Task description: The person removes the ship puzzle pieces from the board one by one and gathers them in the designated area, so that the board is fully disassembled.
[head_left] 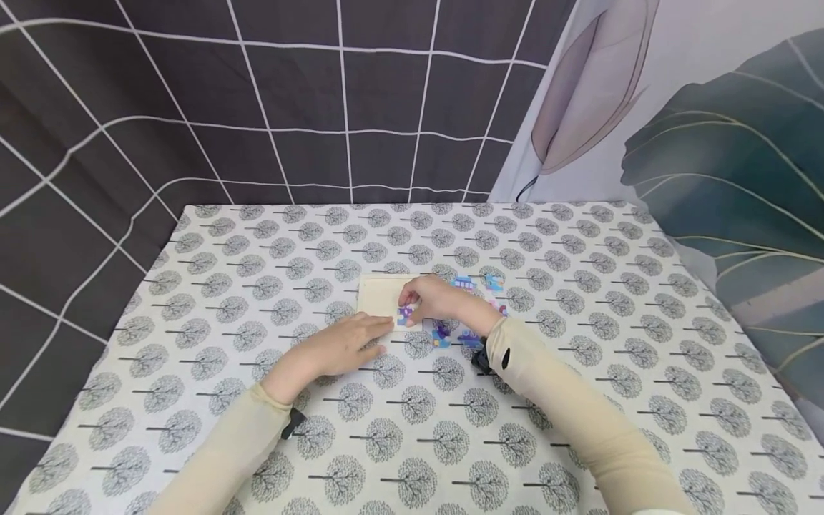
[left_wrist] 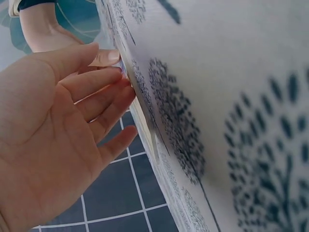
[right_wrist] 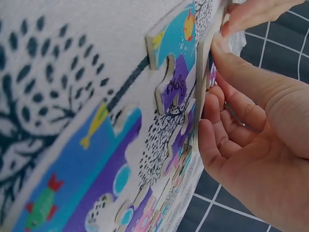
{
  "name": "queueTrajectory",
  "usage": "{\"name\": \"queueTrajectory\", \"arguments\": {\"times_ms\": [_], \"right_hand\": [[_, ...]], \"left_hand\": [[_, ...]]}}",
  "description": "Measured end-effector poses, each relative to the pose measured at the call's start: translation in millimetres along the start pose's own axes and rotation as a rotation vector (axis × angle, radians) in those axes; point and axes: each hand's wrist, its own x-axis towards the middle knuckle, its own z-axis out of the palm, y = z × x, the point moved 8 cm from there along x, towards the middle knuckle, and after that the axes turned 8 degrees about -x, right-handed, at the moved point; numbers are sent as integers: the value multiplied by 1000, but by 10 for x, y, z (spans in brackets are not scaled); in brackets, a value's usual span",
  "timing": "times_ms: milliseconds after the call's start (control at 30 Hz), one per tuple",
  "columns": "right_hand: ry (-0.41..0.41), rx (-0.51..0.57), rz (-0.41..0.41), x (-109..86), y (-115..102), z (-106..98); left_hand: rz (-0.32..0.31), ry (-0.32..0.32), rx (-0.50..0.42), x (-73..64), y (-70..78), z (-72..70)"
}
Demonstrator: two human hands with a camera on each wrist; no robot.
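Observation:
A cream wooden puzzle board (head_left: 378, 293) lies flat near the middle of the table. At its front right corner, my right hand (head_left: 433, 299) pinches a purple and blue puzzle piece (head_left: 403, 315) between thumb and fingers, low over the board. In the right wrist view the fingers hide most of this piece (right_wrist: 211, 72). My left hand (head_left: 346, 345) has its fingers extended, the tips right at the board's front edge close to the piece. In the left wrist view the left palm (left_wrist: 53, 130) shows nothing held.
Several loose puzzle pieces (head_left: 473, 336) in blue, purple and pink lie right of the board, partly under my right forearm. One shows a fish and purple (right_wrist: 176, 84). A tree-print cloth (head_left: 418, 422) covers the table. A dark checked curtain (head_left: 290, 93) hangs behind.

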Motion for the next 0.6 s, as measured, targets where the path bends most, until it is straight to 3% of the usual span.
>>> {"name": "queueTrajectory", "arguments": {"times_ms": [200,600], "right_hand": [[14,-47,-43,-9,-14,-2],[39,-61,-145,-36,-73,-31]], "left_hand": [[2,-14,84,11,28,-6],[-32,-41,67,13,20,-27]]}}
